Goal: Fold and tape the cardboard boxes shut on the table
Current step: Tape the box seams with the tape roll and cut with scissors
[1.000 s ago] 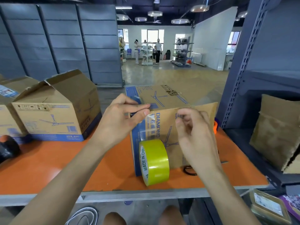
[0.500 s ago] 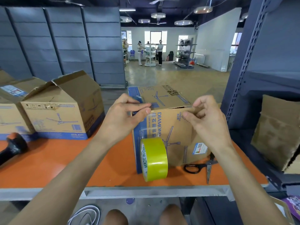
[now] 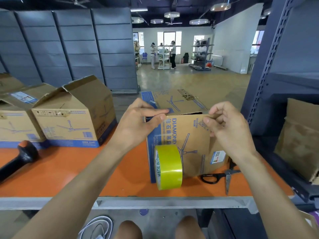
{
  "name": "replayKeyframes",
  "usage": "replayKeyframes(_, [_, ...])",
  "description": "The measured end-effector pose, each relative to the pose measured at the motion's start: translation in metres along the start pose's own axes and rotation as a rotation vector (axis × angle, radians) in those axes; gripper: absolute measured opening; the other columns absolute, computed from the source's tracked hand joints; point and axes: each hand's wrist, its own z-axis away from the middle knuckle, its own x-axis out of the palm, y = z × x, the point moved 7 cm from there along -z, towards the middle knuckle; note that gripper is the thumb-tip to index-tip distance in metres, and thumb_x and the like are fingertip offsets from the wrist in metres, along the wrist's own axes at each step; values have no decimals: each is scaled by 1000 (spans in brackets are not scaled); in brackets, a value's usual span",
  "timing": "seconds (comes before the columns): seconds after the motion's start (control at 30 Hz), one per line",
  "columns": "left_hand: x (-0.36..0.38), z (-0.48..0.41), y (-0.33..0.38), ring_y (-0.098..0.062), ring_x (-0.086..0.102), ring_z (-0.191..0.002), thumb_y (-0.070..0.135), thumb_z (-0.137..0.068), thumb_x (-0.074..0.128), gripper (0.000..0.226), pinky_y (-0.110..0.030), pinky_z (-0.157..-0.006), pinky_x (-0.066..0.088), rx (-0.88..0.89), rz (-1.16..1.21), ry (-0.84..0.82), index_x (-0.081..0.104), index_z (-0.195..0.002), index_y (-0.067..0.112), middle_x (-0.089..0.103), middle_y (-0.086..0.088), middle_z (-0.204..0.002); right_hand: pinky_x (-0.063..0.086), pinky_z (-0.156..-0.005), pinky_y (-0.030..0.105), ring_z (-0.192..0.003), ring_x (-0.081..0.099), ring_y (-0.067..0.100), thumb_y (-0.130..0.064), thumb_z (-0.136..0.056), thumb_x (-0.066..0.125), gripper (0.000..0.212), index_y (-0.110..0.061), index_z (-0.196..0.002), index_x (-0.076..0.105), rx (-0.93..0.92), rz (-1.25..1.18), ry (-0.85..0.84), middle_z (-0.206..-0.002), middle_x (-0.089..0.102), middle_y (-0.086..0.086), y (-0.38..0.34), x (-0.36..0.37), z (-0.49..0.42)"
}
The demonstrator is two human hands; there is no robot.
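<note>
A brown cardboard box (image 3: 193,135) with blue fan print stands on the orange table (image 3: 69,169) in front of me. My left hand (image 3: 138,123) pinches the box's top left edge, where the end of a clear tape strip lies. That strip runs down the front to a yellow tape roll (image 3: 170,167) in front of the box. My right hand (image 3: 227,128) pinches the top right edge of the front panel. The far flap lies folded over the top.
Two more fan boxes (image 3: 74,118) (image 3: 13,121) with raised flaps stand at the left. A black handled tool (image 3: 19,159) lies at the far left. Black scissors (image 3: 222,175) lie right of the box. A grey rack (image 3: 269,66) holding cardboard (image 3: 298,135) borders the right.
My right hand has risen from the box's front face to its top right edge, uncovering the scissors. My left hand has kept its pinch at the top left.
</note>
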Motion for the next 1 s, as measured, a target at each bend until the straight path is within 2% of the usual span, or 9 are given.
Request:
replayKeyframes(0.23, [1, 0, -2, -4, 53, -106, 29, -95, 70, 23, -16, -98, 42, 22, 6, -24, 76, -117, 31, 52, 6, -103, 51, -77, 32, -75, 56, 4, -16, -89, 73, 33, -34, -116, 65, -160, 210, 153, -98, 54, -18, -10, 2, 6])
replayKeyframes(0.33, [3, 1, -6, -7, 51, -113, 32, -95, 69, 23, -29, -107, 43, 18, 49, -42, 74, -117, 35, 51, 2, -107, 50, -74, 32, -78, 51, 6, -20, -91, 72, 29, -31, -118, 70, -213, 299, 186, -105, 47, -14, -12, 7, 10])
replayKeyframes(0.4, [4, 2, -9, -9, 49, -120, 34, -96, 66, 23, -38, -112, 41, 17, 73, -58, 71, -117, 41, 50, 3, -109, 48, -72, 30, -91, 56, 18, -23, -91, 72, 25, -30, -115, 73, -217, 333, 224, -114, 46, -8, -12, 8, 11])
replayKeyframes(0.5, [5, 3, -10, -10, 47, -123, 37, -95, 65, 24, -39, -114, 39, 27, 88, -66, 67, -117, 45, 49, 9, -109, 47, -73, 33, -105, 49, 23, -25, -90, 74, 20, -30, -110, 77, -244, 386, 266, -119, 48, -4, -17, 8, 10])
replayKeyframes(0.57, [6, 4, -9, -9, 47, -122, 36, -96, 65, 25, -35, -114, 38, 33, 74, -74, 67, -119, 46, 48, 9, -109, 47, -82, 39, -108, 46, 27, -27, -91, 73, 20, -30, -110, 78, -377, 445, 229, -122, 58, -4, -31, 15, 9])
replayKeyframes(0.7, [3, 5, -7, -16, 49, -119, 28, -95, 68, 30, -33, -109, 41, 54, 34, -80, 67, -123, 38, 51, 5, -109, 48, -89, 42, -105, 57, 25, -22, -95, 70, 19, -24, -112, 79, -591, 361, 42, -114, 72, -11, -59, 51, 11])
replayKeyframes(0.87, [2, 5, -8, -12, 54, -112, 27, -92, 72, 39, -21, -92, 48, 84, -10, -84, 67, -131, 26, 53, 1, -110, 52, -79, 44, -94, 61, 26, -29, -94, 71, 15, -19, -100, 80, -599, 278, 87, -98, 73, -8, -62, 60, 5])
replayKeyframes(0.93, [-1, 4, -10, -9, 56, -110, 37, -87, 73, 55, -14, -96, 44, 79, 3, -105, 61, -139, 24, 53, 2, -107, 51, -76, 44, -92, 59, 26, -30, -94, 71, 13, -21, -99, 80, -625, 275, 76, -96, 72, -6, -61, 61, 3])
replayKeyframes(1.0, [-3, 4, -12, -6, 58, -113, 44, -81, 72, 64, -18, -105, 43, 73, 42, -121, 60, -140, 23, 55, 4, -108, 50, -72, 43, -90, 58, 27, -30, -94, 72, 12, -21, -97, 80, -652, 282, 74, -95, 71, -5, -60, 63, 2])
